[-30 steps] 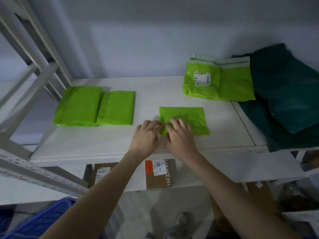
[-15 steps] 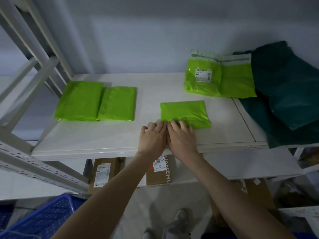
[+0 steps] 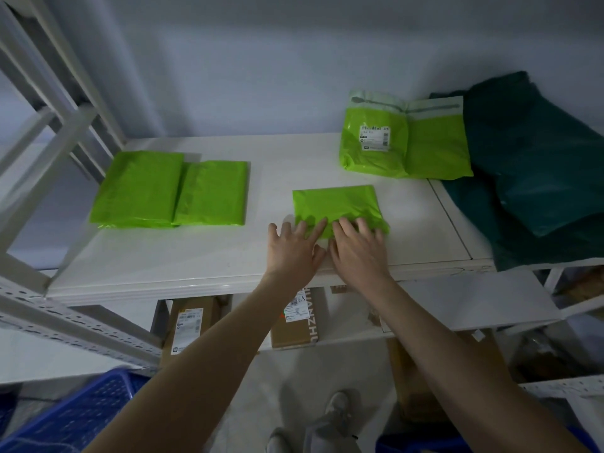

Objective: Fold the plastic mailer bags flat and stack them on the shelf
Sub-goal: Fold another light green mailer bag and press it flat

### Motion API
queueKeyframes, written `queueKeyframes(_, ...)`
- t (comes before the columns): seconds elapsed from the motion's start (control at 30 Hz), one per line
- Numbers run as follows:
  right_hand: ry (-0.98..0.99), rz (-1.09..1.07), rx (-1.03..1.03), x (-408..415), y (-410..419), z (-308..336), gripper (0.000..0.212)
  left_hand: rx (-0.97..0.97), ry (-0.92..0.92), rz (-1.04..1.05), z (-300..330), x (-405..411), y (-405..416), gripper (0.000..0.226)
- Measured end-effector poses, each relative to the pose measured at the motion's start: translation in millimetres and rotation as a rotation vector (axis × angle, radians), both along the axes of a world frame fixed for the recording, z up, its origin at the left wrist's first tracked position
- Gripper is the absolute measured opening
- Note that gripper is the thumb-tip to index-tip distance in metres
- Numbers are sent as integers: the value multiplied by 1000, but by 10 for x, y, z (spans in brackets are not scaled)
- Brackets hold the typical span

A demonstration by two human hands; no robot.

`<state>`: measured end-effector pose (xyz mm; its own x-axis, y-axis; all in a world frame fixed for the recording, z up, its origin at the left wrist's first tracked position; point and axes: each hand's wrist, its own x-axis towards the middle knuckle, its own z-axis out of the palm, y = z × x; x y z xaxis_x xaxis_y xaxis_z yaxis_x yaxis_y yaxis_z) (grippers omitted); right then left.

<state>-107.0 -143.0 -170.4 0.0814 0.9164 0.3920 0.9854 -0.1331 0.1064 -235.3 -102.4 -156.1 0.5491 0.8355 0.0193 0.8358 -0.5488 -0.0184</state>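
- We see the mailer (image 3: 336,207), a lime-green rectangle of thin glossy plastic, lying folded on the white shelf (image 3: 202,259) a little right of the middle, near the front edge.
- Our left hand (image 3: 294,250) lies flat with fingers spread wide; only the fingertips (image 3: 322,223) touch the near left corner of the mailer, the other fingers rest on the shelf.
- Our right hand (image 3: 358,253) also lies flat, fingers straight and a little apart, pressing the near edge; this edge is hidden under the fingers, so we cannot tell how the fold looks there.
- At the left, well apart, lie two folded bags (image 3: 173,191), flat and smooth, one partly over the other.
- At the back right stands a fuller green bag (image 3: 405,142) with a white label (image 3: 375,138); its print is too small to read.
- Beside it, a dark green bag (image 3: 539,178) with soft creases is cut off by the right border.
- Below the shelf, cardboard boxes (image 3: 188,328) are partly hidden by our arms.
- A blue crate (image 3: 81,416) is cut off at the lower left.
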Motion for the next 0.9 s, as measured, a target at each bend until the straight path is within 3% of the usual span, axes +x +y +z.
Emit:
queueKeyframes(0.33,56,-41,-28,114,-45,-5,44,9,65,6,-28,18,-14,54)
queueKeyframes(0.9,223,-160,-154,356,-150,-59,50,21,63,26,-95,60,20,55)
